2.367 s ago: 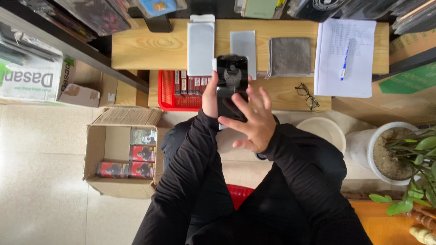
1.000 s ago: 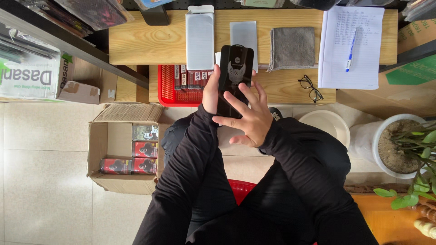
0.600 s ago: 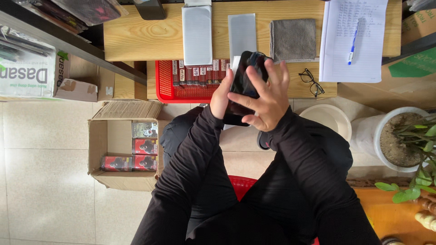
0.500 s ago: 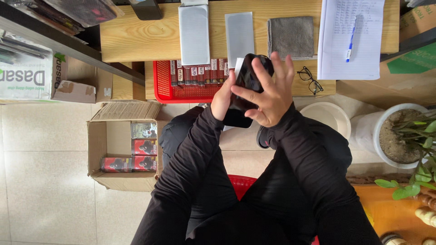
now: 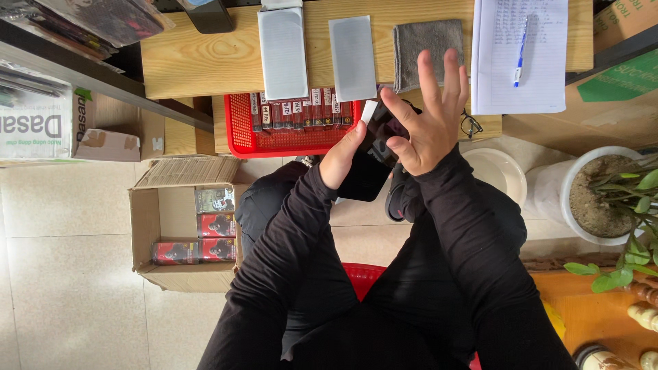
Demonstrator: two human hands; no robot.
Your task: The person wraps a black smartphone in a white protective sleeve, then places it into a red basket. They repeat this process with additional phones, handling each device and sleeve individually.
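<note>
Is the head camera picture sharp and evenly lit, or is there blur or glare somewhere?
Head view: light is soft and even, with no hard shadows; the raised right hand is slightly motion-blurred; the dark phone shows no strong glare; the frame edges look slightly wide-angle stretched.

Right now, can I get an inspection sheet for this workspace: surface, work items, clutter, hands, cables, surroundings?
Surface: low wooden bench, two steps.
Work items: black phone held in left hand; small white tab at its top edge.
Clutter: two white pads, grey cloth, paper sheet with blue pen, glasses, red basket of small boxes.
Hands: right hand spread open above the phone.
Cables: nothing seen.
Surroundings: cardboard box on tiled floor, potted plant, white bowl.
</note>
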